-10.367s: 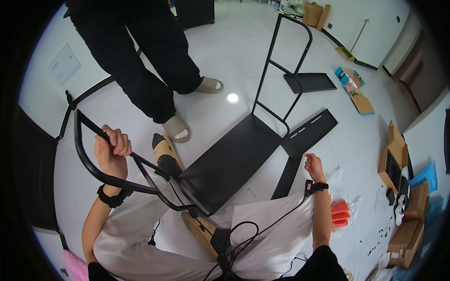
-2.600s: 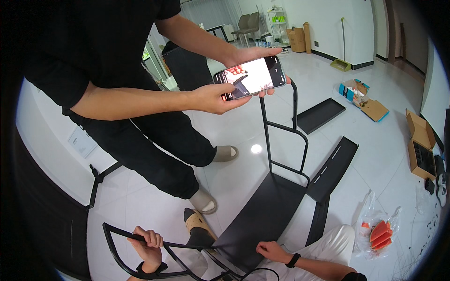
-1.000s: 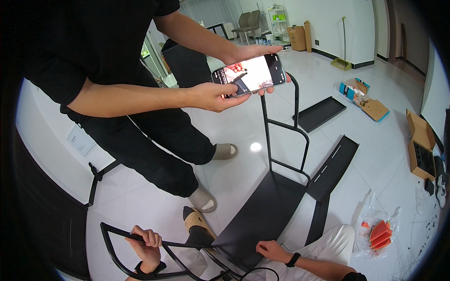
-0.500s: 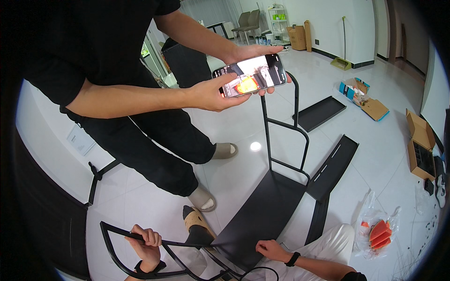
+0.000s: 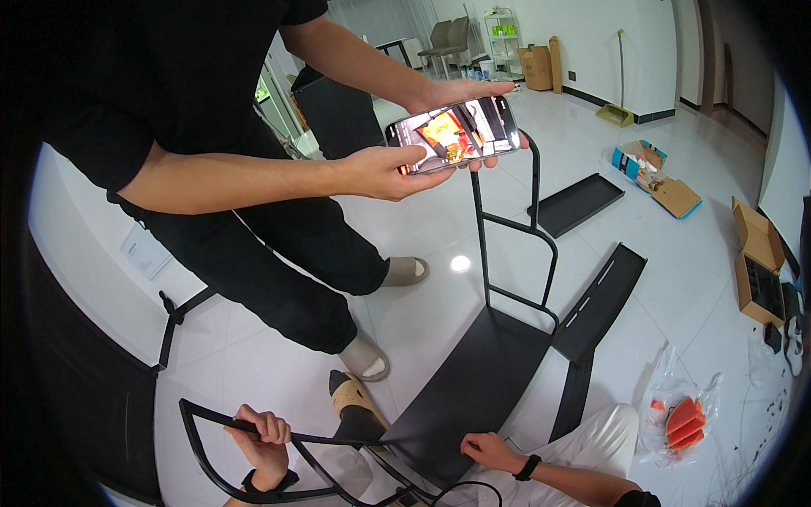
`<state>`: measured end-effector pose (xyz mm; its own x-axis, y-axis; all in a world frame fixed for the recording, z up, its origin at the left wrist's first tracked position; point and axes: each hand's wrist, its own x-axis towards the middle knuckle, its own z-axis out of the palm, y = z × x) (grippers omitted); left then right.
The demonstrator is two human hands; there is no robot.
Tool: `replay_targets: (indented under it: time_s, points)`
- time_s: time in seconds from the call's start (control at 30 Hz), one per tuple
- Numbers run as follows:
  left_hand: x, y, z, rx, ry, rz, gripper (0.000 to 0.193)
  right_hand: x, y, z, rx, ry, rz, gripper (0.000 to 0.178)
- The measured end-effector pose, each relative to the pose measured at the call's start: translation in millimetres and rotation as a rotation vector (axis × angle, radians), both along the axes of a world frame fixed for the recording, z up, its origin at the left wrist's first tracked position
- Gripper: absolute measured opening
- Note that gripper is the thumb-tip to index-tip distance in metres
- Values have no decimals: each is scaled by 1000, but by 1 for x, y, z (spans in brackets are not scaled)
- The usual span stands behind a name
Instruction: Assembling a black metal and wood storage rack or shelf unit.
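My left hand (image 5: 263, 435) is wrapped round the upper bar of a black tubular metal frame (image 5: 196, 439) at the lower left. This frame meets the near end of a flat black panel (image 5: 473, 372). A second black tubular frame (image 5: 508, 224) stands at the panel's far end. My right hand (image 5: 488, 448) is closed at the panel's near right edge, beside my knee. A thin piece of metal (image 5: 513, 443) shows next to it; what the curled fingers hold, if anything, is hidden. Another person's hands (image 5: 380, 171) hold a phone (image 5: 456, 135) with a lit screen above the floor.
Two black metal trays (image 5: 579, 204) (image 5: 601, 300) lie on the tiles to the right. Watermelon slices (image 5: 685, 422) rest on a plastic bag near my right knee. Opened cardboard boxes (image 5: 759, 275) (image 5: 676, 196) sit farther right. The other person's slippered foot (image 5: 367, 355) is left of the panel.
The picture on the phone screen has changed and the other person's thumb has shifted slightly. Both of my hands stay where they were.
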<state>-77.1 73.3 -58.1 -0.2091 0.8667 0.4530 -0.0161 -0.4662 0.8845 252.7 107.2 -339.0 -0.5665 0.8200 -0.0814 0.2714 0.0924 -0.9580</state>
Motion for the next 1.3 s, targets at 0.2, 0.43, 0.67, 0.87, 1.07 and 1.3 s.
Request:
replay_targets:
  time_s: [0.2, 0.43, 0.67, 0.87, 1.07, 1.3]
  points:
    - [1, 1, 0, 3, -2, -3, 57, -1, 0, -6, 4, -9, -1, 23]
    - [3, 0, 2, -2, 21, 13, 56, 0, 0, -2, 6, 10, -4, 23]
    - [6, 3, 1, 28, 16, 31, 54, -1, 0, -7, 8, 6, -7, 23]
    - [2, -1, 3, -7, 40, -6, 56, -1, 0, -8, 7, 19, -10, 23]
    - [4, 1, 3, -4, 31, -12, 56, 0, 0, -5, 8, 27, -8, 23]
    - [5, 3, 1, 39, 18, 6, 53, 0, 1, -2, -3, 15, 2, 23]
